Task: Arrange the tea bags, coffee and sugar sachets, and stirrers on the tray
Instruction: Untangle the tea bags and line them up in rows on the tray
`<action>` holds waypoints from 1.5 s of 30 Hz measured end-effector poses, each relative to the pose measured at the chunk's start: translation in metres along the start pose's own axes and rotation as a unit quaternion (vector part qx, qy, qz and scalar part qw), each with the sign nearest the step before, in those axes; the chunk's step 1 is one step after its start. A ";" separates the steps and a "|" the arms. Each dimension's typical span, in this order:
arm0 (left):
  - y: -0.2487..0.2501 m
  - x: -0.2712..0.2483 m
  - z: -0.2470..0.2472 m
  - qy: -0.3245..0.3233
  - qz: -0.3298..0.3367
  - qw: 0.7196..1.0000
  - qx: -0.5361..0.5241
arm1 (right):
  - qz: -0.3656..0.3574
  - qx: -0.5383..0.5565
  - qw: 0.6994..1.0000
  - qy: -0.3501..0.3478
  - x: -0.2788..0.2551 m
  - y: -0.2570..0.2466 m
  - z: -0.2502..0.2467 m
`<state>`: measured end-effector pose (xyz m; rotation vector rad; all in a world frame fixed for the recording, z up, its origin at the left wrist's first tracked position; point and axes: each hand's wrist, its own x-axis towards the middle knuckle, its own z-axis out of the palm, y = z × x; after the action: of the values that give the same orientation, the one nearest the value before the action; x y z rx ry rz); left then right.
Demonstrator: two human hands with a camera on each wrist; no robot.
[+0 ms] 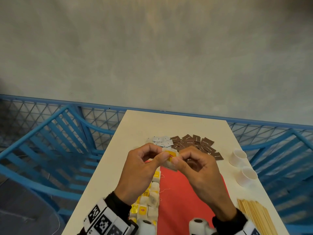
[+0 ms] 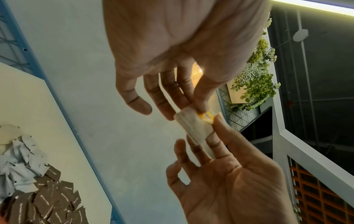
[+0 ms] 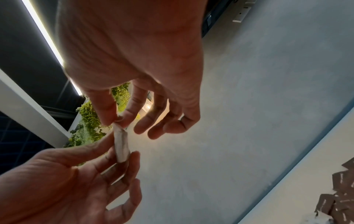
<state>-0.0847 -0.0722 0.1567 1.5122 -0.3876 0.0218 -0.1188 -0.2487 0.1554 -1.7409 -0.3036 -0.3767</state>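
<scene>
White tea bag (image 1: 169, 159) pinched by left hand (image 1: 142, 168) and right hand (image 1: 201, 172).

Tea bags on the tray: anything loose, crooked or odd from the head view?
Yes. The tea bags along the tray's left edge overlap unevenly, and loose strings trail onto the red surface. Both hands pinch another tea bag above it.
</scene>
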 end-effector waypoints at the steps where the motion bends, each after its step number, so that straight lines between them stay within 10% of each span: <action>1: -0.001 0.000 0.000 0.001 -0.001 1.000 -0.002 | 0.004 -0.003 1.000 0.011 0.000 0.001 0.001; 20: -0.002 0.001 -0.004 -0.059 -0.048 0.997 0.029 | 0.063 0.060 0.992 0.087 0.003 0.000 0.012; 36: -0.043 0.021 -0.041 0.062 -0.108 0.990 -0.072 | 0.124 0.047 0.991 0.036 0.035 0.046 0.061; 40: -0.091 0.020 -0.065 0.091 -0.140 0.984 0.069 | 0.218 -0.011 0.976 0.028 0.038 0.114 0.069; 45: -0.175 -0.006 -0.090 -0.036 -0.226 0.912 0.341 | 0.400 -0.107 0.910 -0.024 0.014 0.201 0.090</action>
<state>-0.0256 0.0041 -0.0147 2.2742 -0.0696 -0.2925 -0.0177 -0.2002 -0.0353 -1.9251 0.4383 0.2434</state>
